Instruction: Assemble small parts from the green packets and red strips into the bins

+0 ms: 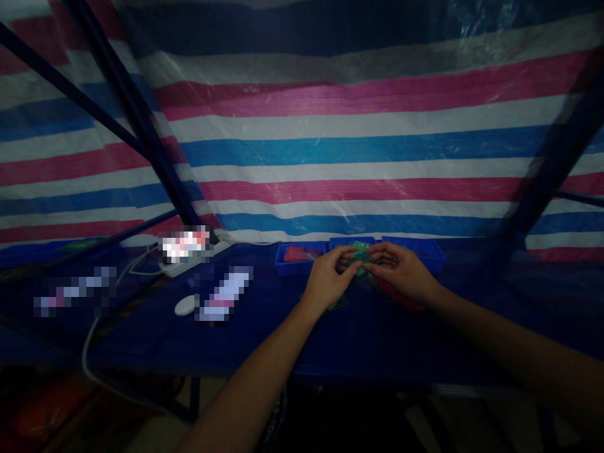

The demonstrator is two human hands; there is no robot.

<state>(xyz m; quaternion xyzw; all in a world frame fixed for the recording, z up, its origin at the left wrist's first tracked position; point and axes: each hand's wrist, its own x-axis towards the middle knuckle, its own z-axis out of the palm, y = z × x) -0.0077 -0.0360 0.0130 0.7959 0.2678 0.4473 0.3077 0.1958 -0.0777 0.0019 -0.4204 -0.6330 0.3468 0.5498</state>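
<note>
My left hand [328,277] and my right hand [401,274] meet over the dark blue tabletop [264,349]. Between their fingertips is a small, shiny green plastic piece [362,251], pinched from both sides; its exact kind is too dim to make out. Below my right hand lies a red item [406,302], partly covered by the hand. Another green piece [337,304] rests on the table beside my left wrist. Just behind the hands stand a left blue tray [289,267] with red contents, a middle blue tray [340,241] and a right blue tray [436,257].
On the left are a white power strip [189,263] with cables, a phone-like lit screen [226,294] and a round white object [185,306]. A striped plastic sheet [349,151] hangs behind the table. Dark metal poles slant at the left [123,94] and right [557,145].
</note>
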